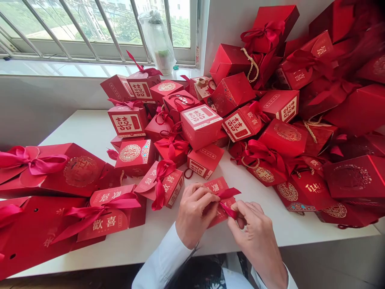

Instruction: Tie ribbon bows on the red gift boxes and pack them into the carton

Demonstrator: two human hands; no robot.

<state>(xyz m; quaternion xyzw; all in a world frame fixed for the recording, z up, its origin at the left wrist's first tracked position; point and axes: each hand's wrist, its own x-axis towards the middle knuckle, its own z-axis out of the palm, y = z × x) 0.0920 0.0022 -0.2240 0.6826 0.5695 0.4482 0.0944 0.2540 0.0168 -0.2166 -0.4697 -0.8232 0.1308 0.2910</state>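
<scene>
A small red box with pale lettering (217, 185) lies at the table's front, partly covered by my hands. Across its top runs a dark pink ribbon (230, 193), one pointed end sticking out to the right. My left hand (197, 210) is at the box's left side, fingers bent and pinching the ribbon near its middle. On the right, my right hand (254, 228) pinches a folded part of the same ribbon between thumb and fingers. The ribbon's crossing point is partly hidden by my fingertips.
Many red boxes with ribbons and cords (201, 120) are piled across the back and right. Larger ribboned boxes (80, 170) stand at the left on the white table (164, 241). A plastic-wrapped bottle (159, 48) stands on the windowsill behind.
</scene>
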